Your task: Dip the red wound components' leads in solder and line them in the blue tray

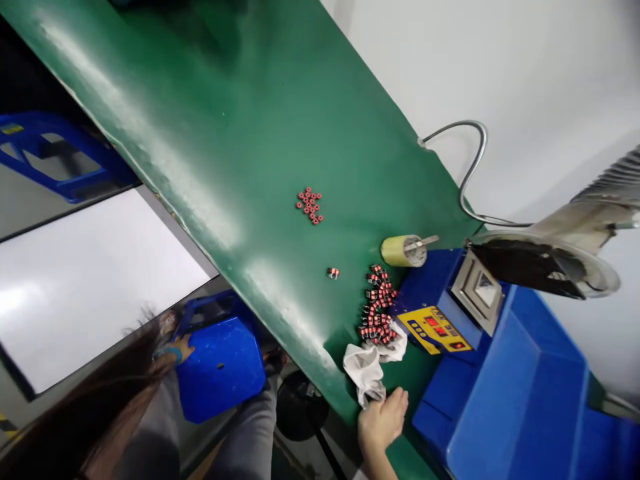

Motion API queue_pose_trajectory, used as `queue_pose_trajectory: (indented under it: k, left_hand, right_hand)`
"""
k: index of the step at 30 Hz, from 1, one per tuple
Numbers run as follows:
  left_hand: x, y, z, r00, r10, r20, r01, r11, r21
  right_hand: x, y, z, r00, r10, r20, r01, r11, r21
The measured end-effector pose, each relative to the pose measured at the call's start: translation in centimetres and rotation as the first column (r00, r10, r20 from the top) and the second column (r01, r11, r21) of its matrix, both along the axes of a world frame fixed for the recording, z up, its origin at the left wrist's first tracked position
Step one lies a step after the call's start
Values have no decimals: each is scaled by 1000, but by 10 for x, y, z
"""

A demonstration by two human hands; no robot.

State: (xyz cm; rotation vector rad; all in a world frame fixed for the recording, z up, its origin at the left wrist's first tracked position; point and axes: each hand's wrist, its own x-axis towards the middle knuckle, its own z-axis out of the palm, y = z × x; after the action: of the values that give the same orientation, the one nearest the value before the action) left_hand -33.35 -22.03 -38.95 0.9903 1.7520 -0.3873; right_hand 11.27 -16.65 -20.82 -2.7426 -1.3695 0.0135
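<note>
Well, the right hand (pixel 383 421) curls its fingers (pixel 397 401) at a white cloth (pixel 367 373), any grip impossible to make out

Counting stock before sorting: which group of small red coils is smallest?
The tiny clump lying alone on the green bench, just one or two coils; the loose cluster and the long pile beside the white cloth hold many more.

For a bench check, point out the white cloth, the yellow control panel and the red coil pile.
white cloth (pixel 365 373), head view, lower fold
yellow control panel (pixel 434 331), head view, panel face
red coil pile (pixel 377 305), head view, middle of pile
</note>
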Motion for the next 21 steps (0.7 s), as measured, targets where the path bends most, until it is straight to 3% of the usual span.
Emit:
queue_pose_trajectory:
  k: [4, 7, 12, 16, 21]
  left_hand:
    - [32, -18, -16, 1000, 18, -19, -19, 998, -66]
    - [62, -23, -17, 1000, 28, -1, -28, 996, -90]
    - [104, -32, -10, 999, 18, 47, -10, 987, -163]
    - [117, -51, 1, 992, -56, 117, 78, 977, -201]
    - [130, -61, 22, 967, -143, 210, 160, 985, -65]
  right_hand:
    - [14, -5, -6, 998, 58, 39, -58, 998, -14]
    - [23, -10, -9, 991, 110, 70, -109, 994, -24]
    - [28, -14, -13, 982, 164, 90, -166, 986, 6]
    - [20, -12, -11, 982, 163, 94, -169, 984, 60]
    - [11, -10, -6, 985, 157, 76, -163, 984, 75]
